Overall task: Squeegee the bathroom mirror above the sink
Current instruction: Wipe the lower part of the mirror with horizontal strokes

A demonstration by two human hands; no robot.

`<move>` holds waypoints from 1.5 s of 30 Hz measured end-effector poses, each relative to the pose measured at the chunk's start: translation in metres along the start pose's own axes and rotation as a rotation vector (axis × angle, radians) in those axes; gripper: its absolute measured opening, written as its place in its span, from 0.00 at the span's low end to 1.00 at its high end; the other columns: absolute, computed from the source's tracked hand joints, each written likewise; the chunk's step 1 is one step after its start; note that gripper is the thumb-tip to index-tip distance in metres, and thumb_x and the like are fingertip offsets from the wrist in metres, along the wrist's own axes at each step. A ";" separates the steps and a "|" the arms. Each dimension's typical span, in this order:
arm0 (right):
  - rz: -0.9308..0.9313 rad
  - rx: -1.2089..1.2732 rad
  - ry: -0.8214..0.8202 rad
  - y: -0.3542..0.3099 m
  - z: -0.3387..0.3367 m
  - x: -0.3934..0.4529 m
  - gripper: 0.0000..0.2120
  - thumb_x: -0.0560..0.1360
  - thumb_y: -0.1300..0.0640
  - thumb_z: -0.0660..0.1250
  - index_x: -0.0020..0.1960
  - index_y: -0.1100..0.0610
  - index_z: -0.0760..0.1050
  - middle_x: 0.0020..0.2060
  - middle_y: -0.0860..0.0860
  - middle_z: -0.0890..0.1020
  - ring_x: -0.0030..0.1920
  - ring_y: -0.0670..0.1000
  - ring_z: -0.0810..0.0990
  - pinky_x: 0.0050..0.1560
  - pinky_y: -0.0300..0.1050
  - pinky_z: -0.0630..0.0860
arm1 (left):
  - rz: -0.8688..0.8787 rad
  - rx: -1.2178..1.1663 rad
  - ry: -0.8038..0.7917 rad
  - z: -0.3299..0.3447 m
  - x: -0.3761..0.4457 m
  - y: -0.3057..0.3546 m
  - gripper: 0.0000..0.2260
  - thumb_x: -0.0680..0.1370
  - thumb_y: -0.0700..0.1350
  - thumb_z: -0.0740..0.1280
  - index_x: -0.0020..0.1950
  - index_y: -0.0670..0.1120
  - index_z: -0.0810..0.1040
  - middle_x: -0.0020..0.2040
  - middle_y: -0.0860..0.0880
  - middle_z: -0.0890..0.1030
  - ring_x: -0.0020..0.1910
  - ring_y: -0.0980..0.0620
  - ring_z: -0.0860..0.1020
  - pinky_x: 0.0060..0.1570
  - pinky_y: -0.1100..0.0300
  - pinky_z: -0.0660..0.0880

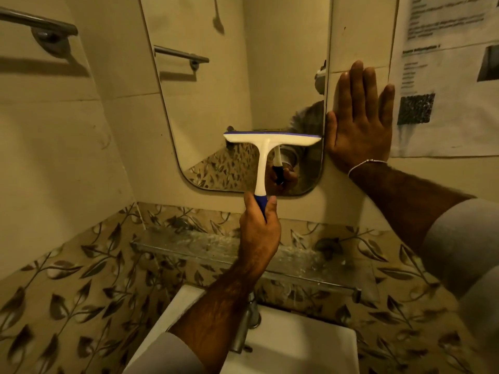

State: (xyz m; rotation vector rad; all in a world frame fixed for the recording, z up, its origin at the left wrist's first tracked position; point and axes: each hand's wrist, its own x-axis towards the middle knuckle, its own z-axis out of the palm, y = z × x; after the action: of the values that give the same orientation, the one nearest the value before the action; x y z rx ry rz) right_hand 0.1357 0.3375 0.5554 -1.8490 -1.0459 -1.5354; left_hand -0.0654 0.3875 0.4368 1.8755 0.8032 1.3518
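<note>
Gripping one squeegee (270,147) by its blue handle: left hand (259,228), fingers curled round; blade flat against lower right of one mirror (229,90); right hand (360,120) pressed open-palmed on wall tile just beside; below, one glass shelf (189,247), one sink (297,346).

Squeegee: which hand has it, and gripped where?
The left hand holds the squeegee by the blue grip at the bottom of its handle, fingers wrapped round it. The right hand lies flat on the wall, holding nothing.
</note>
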 end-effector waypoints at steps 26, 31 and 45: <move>0.004 0.024 -0.013 -0.001 -0.002 0.000 0.30 0.87 0.45 0.47 0.84 0.58 0.46 0.84 0.59 0.51 0.84 0.59 0.49 0.79 0.54 0.36 | -0.128 0.063 -0.077 0.002 -0.045 -0.027 0.25 0.79 0.59 0.57 0.69 0.45 0.62 0.43 0.48 0.78 0.36 0.53 0.77 0.29 0.66 0.72; -0.003 0.012 0.010 0.000 0.000 0.000 0.30 0.87 0.45 0.47 0.84 0.58 0.46 0.84 0.59 0.52 0.84 0.59 0.50 0.78 0.51 0.29 | -0.161 0.068 -0.089 0.002 -0.048 -0.027 0.24 0.80 0.59 0.57 0.70 0.46 0.61 0.45 0.48 0.78 0.39 0.51 0.79 0.33 0.62 0.76; 0.009 0.026 0.004 0.001 0.003 0.000 0.31 0.86 0.45 0.46 0.85 0.57 0.43 0.84 0.57 0.48 0.83 0.54 0.42 0.80 0.55 0.36 | -0.231 0.149 -0.142 -0.004 -0.066 -0.031 0.20 0.77 0.63 0.55 0.63 0.52 0.64 0.43 0.50 0.79 0.39 0.51 0.79 0.40 0.53 0.80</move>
State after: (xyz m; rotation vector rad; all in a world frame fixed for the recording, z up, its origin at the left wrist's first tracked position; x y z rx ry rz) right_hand 0.1384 0.3396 0.5544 -1.8299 -1.0500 -1.5130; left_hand -0.0893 0.3536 0.3770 1.9001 1.0350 1.0302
